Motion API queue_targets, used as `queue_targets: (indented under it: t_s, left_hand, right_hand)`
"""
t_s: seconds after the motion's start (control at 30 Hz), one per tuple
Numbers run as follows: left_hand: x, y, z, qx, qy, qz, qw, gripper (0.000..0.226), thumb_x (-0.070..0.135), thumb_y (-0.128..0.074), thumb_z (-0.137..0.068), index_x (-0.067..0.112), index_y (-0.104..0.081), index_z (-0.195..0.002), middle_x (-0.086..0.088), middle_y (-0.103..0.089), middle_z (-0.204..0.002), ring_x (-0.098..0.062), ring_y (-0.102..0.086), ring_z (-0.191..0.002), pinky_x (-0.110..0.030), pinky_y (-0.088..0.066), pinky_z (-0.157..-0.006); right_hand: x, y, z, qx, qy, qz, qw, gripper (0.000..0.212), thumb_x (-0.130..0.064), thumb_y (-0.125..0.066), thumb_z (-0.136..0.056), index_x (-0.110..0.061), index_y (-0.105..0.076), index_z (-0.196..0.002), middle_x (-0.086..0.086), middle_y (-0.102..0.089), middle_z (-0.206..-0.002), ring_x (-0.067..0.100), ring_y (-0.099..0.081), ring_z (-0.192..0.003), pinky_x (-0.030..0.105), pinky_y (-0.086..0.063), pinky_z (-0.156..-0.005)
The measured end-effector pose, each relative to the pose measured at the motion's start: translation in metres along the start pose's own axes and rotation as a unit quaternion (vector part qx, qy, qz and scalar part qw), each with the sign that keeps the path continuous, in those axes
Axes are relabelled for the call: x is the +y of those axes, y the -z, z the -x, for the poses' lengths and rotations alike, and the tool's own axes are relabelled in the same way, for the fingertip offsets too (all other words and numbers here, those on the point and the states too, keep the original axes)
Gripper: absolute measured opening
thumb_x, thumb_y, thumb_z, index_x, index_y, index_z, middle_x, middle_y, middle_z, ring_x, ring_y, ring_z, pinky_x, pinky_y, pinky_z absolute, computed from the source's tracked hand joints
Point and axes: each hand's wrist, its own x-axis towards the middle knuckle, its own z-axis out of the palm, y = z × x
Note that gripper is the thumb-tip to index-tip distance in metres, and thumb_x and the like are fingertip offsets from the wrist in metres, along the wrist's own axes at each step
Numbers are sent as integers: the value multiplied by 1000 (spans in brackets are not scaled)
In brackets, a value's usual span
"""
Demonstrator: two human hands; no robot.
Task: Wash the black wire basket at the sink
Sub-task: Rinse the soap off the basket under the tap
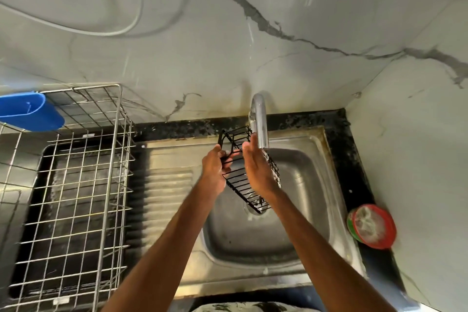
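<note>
A long black wire basket is held tilted over the steel sink bowl, its far end up beside the chrome tap and its near end down over the drain. My left hand grips the basket's left rim near the upper end. My right hand lies flat with straight fingers against the basket's right side, just under the tap's spout. I cannot tell whether water is running.
A steel drainboard lies left of the bowl. A chrome wire dish rack with a blue plastic holder stands at the left. A red and green round tub sits on the black counter at the right. Marble walls stand behind and right.
</note>
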Motion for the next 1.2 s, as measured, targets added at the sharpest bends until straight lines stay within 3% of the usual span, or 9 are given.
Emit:
queue_targets:
  t_s: [0.1,0.23,0.33,0.53,0.63,0.73,0.9,1.07,1.2]
  left_hand:
    - [-5,13,-8,-32,8,39,999,41,27,-47,-108,19,-48,-68,-18,-63,-104,-8,-47,-42,-16,-31,-31]
    - [-8,19,0,-43,-4,37,998,47,26,-46,-109,21,-41,-62,-16,-72,-95,-4,-39,-37,-15,-28,-34]
    - [-3,19,0,-56,-27,46,997,49,28,-45,-109,20,-39,-61,-18,-73,-90,-4,-40,-38,-15,-25,-35]
    - [-7,30,-14,-94,3,81,992,53,38,-45,-108,22,-46,-58,-9,-71,-70,-11,-47,-50,-21,-33,-45]
    - [-6,31,-6,-107,8,93,990,52,34,-40,-111,22,-39,-60,-1,-59,-50,-7,-40,-37,-17,-28,-40]
    - [-7,33,0,-117,4,113,987,56,31,-40,-111,22,-39,-56,-2,-62,-53,-5,-36,-30,-15,-25,-29]
    - [-7,31,-5,-115,9,81,990,48,28,-45,-109,20,-41,-62,-4,-67,-62,-4,-45,-34,-15,-29,-31]
    - [-5,12,-13,-105,16,50,993,43,28,-42,-110,20,-39,-68,-9,-72,-67,-3,-35,-32,-13,-26,-31]
    - [2,-1,-23,-94,35,62,993,47,23,-42,-109,20,-42,-62,-8,-71,-65,-6,-36,-33,-16,-28,-30]
  right_hand:
    - [12,-10,24,-27,80,49,995,79,-64,-15,-100,-21,4,-162,-3,7,-170,10,7,-156,28,1,-125]
    - [45,0,1,7,-6,4,1000,89,-76,-18,-98,-7,-25,-154,3,-34,-147,20,-30,-141,51,-20,-125]
    - [63,1,3,7,-57,11,998,118,-95,-5,-76,-14,0,-162,2,-1,-169,16,3,-156,34,5,-126]
    - [10,-22,51,-40,153,66,985,73,-59,-8,-104,-20,17,-159,-2,25,-167,8,22,-153,25,13,-124]
    - [11,-14,18,2,175,98,980,64,-42,-15,-110,-6,1,-161,9,-8,-170,21,-9,-157,39,-7,-128]
    - [33,0,-6,57,97,108,988,90,-66,-5,-102,4,-43,-143,14,-54,-115,29,-50,-107,52,-42,-101]
    - [49,3,24,-17,32,156,987,100,-84,7,-85,-17,19,-159,0,28,-166,16,25,-153,45,7,-127]
    - [28,-13,79,-39,138,163,976,78,-56,-18,-104,-15,21,-158,1,32,-164,13,27,-152,34,12,-125]
    - [16,-2,54,-10,137,170,976,88,-74,2,-95,-15,13,-160,4,18,-169,13,18,-155,41,11,-126]
